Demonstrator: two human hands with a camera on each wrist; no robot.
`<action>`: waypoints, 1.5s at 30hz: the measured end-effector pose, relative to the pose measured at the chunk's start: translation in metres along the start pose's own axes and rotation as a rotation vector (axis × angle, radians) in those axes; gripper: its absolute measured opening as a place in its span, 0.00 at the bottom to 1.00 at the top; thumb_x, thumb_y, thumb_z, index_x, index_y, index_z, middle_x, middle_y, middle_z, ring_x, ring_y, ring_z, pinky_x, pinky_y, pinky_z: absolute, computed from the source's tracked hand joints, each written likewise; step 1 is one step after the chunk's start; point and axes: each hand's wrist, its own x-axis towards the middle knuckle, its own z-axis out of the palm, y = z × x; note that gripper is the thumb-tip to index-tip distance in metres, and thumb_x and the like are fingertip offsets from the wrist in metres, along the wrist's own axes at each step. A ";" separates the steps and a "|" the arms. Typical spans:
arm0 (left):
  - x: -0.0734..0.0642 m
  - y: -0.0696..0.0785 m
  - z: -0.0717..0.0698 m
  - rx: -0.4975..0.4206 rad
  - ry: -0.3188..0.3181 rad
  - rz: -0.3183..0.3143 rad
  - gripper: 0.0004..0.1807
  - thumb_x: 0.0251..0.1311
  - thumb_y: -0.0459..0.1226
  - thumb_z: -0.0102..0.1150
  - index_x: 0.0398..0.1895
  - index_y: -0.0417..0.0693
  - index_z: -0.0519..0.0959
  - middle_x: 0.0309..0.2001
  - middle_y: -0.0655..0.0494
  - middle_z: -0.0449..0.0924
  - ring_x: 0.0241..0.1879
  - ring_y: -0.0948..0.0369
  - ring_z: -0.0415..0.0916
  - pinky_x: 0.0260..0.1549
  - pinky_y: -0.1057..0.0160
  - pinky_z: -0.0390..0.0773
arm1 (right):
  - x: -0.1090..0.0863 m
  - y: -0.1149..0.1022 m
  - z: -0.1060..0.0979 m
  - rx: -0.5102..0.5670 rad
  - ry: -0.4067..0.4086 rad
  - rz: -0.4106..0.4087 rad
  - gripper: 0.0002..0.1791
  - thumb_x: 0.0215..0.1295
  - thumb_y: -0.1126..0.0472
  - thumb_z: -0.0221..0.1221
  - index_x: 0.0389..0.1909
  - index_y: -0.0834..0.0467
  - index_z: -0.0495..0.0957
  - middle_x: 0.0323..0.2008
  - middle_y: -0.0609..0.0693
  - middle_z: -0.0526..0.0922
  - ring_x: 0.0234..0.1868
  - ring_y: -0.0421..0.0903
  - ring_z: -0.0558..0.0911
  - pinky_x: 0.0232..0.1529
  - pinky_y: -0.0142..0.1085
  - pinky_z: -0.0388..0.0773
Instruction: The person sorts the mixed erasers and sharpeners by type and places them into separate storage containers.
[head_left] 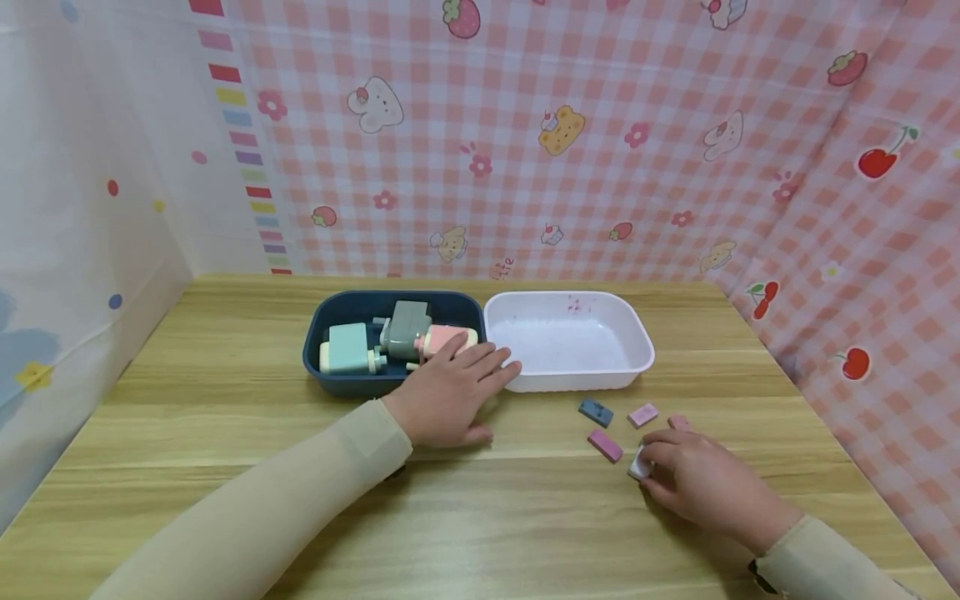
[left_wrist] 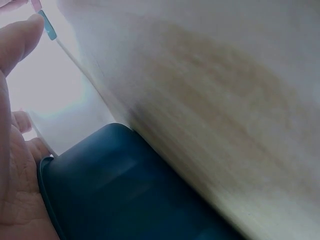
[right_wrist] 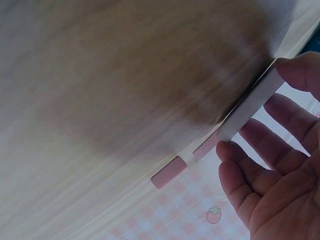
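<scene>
My right hand pinches a small white rectangular block by its ends, just over the table. In the right wrist view the block lies between thumb and fingertips. Near that hand are a magenta block, a dark blue block, a light pink block and a salmon block. My left hand rests with extended fingers on the front right corner of the dark blue bin, fingertips overlapping the white bin's edge. Its palm side lies by the blue wall in the left wrist view.
Inside the dark blue bin lie a mint boxy object, a grey-green one and a pink one, each with small protruding parts. The white bin stands against it on the right. A checked cloth hangs behind the table.
</scene>
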 end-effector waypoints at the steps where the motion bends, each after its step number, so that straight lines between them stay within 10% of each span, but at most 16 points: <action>1: 0.000 0.000 0.000 0.001 0.003 0.002 0.54 0.63 0.69 0.61 0.86 0.58 0.54 0.84 0.54 0.57 0.83 0.53 0.54 0.83 0.41 0.50 | 0.000 0.000 0.000 0.001 -0.003 0.004 0.08 0.58 0.59 0.77 0.34 0.48 0.87 0.44 0.46 0.88 0.48 0.47 0.88 0.69 0.59 0.75; 12: -0.001 0.002 -0.002 -0.006 -0.003 0.000 0.54 0.63 0.68 0.61 0.86 0.57 0.54 0.84 0.54 0.57 0.83 0.54 0.54 0.83 0.41 0.50 | -0.001 0.000 -0.001 0.006 -0.006 0.015 0.08 0.57 0.59 0.77 0.36 0.52 0.89 0.45 0.50 0.88 0.50 0.51 0.88 0.68 0.61 0.75; 22: -0.001 0.001 -0.001 0.004 0.010 0.006 0.54 0.63 0.68 0.61 0.86 0.56 0.54 0.84 0.53 0.58 0.83 0.53 0.54 0.82 0.41 0.51 | -0.002 0.002 -0.004 -0.047 0.146 -0.076 0.12 0.51 0.62 0.77 0.38 0.54 0.89 0.45 0.52 0.88 0.45 0.49 0.87 0.48 0.50 0.88; 45: -0.001 0.000 -0.001 0.015 0.010 0.012 0.55 0.63 0.68 0.62 0.86 0.56 0.53 0.84 0.53 0.57 0.83 0.52 0.54 0.82 0.41 0.51 | 0.018 0.006 -0.021 -0.085 0.422 -0.190 0.20 0.40 0.67 0.79 0.39 0.61 0.88 0.48 0.62 0.88 0.49 0.63 0.86 0.49 0.61 0.85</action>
